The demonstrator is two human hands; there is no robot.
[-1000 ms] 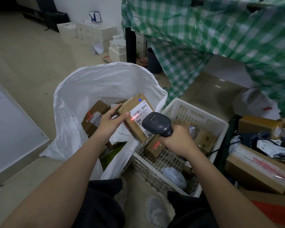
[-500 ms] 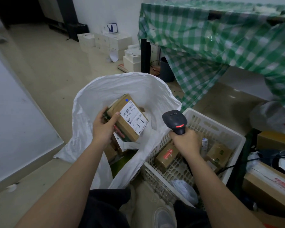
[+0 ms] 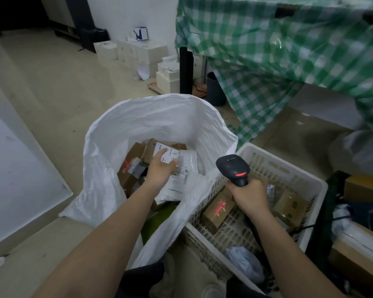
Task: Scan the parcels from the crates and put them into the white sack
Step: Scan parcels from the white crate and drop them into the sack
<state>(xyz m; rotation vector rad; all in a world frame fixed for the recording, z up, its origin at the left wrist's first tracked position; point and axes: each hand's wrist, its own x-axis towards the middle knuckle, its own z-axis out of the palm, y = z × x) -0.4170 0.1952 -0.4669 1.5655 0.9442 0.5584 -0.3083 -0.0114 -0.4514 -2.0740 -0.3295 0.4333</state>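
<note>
Parcel [image 3: 159, 150], label handwriting blurred, lies under loose left hand [image 3: 160, 168]; right hand [image 3: 249, 195] grips scanner [image 3: 233, 168].

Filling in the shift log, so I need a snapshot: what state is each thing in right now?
White woven sack: mouth open, partly filled.
Brown labelled cardboard parcel: in the sack, left hand on it.
Black handheld barcode scanner: upright, red light on, in right hand grip.
White perforated plastic crate: parcels remain inside.

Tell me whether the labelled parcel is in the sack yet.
In: the labelled parcel lies among others inside the white sack, left hand resting on it.
</note>
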